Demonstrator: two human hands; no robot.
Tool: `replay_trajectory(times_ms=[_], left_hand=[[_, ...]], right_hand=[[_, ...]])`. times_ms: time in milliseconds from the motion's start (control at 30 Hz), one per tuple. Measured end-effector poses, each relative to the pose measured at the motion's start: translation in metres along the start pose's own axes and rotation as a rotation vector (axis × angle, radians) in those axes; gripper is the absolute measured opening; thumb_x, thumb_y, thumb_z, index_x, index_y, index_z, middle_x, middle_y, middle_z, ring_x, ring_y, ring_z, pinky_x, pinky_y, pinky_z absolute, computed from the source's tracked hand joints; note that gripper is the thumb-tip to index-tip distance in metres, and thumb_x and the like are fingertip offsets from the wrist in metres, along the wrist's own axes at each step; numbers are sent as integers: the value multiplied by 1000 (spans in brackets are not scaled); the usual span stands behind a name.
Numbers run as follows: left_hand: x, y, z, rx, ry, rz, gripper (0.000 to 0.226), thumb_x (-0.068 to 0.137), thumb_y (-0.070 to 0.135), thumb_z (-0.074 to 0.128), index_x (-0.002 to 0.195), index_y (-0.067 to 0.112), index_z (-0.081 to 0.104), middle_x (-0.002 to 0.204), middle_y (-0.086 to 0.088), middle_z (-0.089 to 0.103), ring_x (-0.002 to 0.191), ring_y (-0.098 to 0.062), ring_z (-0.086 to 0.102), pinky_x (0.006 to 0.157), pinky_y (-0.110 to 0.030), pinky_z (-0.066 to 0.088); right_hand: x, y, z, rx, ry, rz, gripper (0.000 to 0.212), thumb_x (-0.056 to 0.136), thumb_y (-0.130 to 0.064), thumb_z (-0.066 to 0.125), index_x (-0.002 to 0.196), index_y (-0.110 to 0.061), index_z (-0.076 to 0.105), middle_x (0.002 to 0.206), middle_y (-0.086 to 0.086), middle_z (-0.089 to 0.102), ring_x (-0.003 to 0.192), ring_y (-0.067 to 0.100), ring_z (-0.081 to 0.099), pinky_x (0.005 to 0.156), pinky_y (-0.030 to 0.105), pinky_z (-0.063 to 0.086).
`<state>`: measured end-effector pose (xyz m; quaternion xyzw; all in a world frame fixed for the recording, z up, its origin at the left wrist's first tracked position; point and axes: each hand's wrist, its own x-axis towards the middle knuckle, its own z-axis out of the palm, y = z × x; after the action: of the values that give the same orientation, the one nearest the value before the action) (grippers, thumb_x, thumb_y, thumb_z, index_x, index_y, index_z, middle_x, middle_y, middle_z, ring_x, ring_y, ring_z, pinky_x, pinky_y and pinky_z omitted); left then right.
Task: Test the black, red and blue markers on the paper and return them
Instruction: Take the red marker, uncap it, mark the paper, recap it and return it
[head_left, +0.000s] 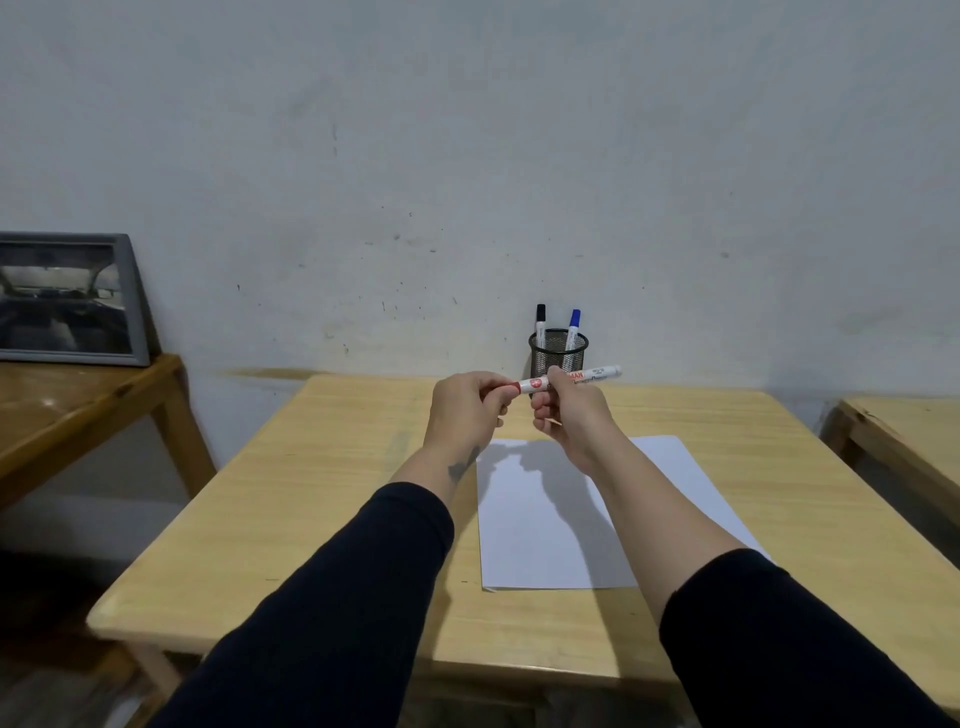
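Note:
I hold the red marker (535, 384) level above the table, both hands on it. My left hand (467, 410) pinches its red cap end, and my right hand (569, 415) grips the white barrel, whose far end sticks out to the right. Behind them a black mesh cup (558, 356) stands at the table's back edge by the wall, holding the black marker (541, 319) and the blue marker (573, 325) upright. A white sheet of paper (545, 525) lies flat on the table beneath my forearms; no marks show on it.
The light wooden table (322, 499) runs from the wall toward me. A second wooden table (78, 400) at the left carries a grey framed picture (67, 301) leaning on the wall. Another table's corner (904, 431) shows at the right.

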<state>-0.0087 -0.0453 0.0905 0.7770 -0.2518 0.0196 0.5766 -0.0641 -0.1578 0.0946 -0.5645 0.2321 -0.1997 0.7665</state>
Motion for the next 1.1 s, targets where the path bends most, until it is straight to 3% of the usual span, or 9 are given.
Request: replay_trajectory(times_ms=[167, 300, 467, 567, 667, 800, 900, 967, 1100], left_hand=[[6, 5, -2, -81, -17, -90, 14, 90, 11, 62, 94, 5, 74, 62, -1, 60, 54, -10, 53, 53, -11, 51], [14, -1, -18, -124, -55, -213, 18, 92, 14, 60, 88, 1, 72, 64, -3, 59, 56, -12, 54, 68, -25, 57], [14, -30, -32, 331, -148, -214, 7, 85, 12, 66, 86, 10, 73, 71, 4, 62, 69, -14, 59, 56, -19, 47], [12, -39, -24, 573, -233, -265, 12, 79, 9, 63, 83, 11, 74, 82, -1, 68, 80, -20, 66, 63, -25, 51], [6, -50, -18, 638, -292, -342, 16, 79, 6, 61, 90, 8, 73, 92, -6, 70, 85, -25, 67, 66, -29, 54], [-2, -65, -13, 563, -264, -319, 22, 83, 20, 60, 98, 8, 71, 95, -8, 68, 77, -22, 59, 67, -28, 48], [-7, -75, -13, 640, -195, -223, 47, 90, 42, 49, 128, 15, 56, 127, -4, 55, 112, -22, 54, 91, -34, 45], [-11, -83, -12, 703, -175, -145, 54, 94, 47, 40, 139, 18, 44, 143, -1, 44, 132, -20, 39, 108, -39, 32], [-15, -99, -8, 806, -266, -100, 65, 93, 58, 29, 149, 24, 27, 159, 6, 21, 149, -13, 10, 121, -46, 4]], right_hand=[[11, 2, 5, -97, 3, -102, 29, 99, -21, 41, 74, -11, 53, 59, 4, 49, 53, 16, 43, 52, 25, 41], [21, -7, -3, -42, 99, -102, 33, 99, -25, 42, 70, -14, 51, 51, -2, 47, 50, 13, 40, 51, 23, 41], [22, -9, -18, -232, -6, -121, 25, 97, -31, 48, 80, -14, 56, 62, -1, 51, 57, 12, 48, 52, 25, 44], [16, 1, -7, -269, -7, -166, 18, 90, -26, 58, 76, -16, 57, 60, -1, 53, 54, 12, 49, 55, 25, 44], [17, 13, -4, -276, 23, -148, 13, 81, -21, 66, 78, -18, 54, 56, -2, 55, 50, 11, 50, 55, 24, 42], [23, 23, 0, -215, -34, -58, 7, 86, -18, 55, 91, -15, 59, 64, 2, 59, 53, 15, 50, 54, 25, 43], [31, 30, 5, -153, -73, -10, 10, 89, -15, 51, 89, -12, 61, 71, 7, 59, 53, 16, 49, 47, 22, 46], [35, 35, 10, -137, -110, 6, 10, 90, -14, 53, 91, -12, 63, 74, 9, 61, 53, 17, 51, 48, 23, 49], [46, 48, 19, -255, -106, -26, 12, 87, -21, 60, 87, -12, 69, 74, 9, 62, 44, 16, 54, 54, 33, 55]])
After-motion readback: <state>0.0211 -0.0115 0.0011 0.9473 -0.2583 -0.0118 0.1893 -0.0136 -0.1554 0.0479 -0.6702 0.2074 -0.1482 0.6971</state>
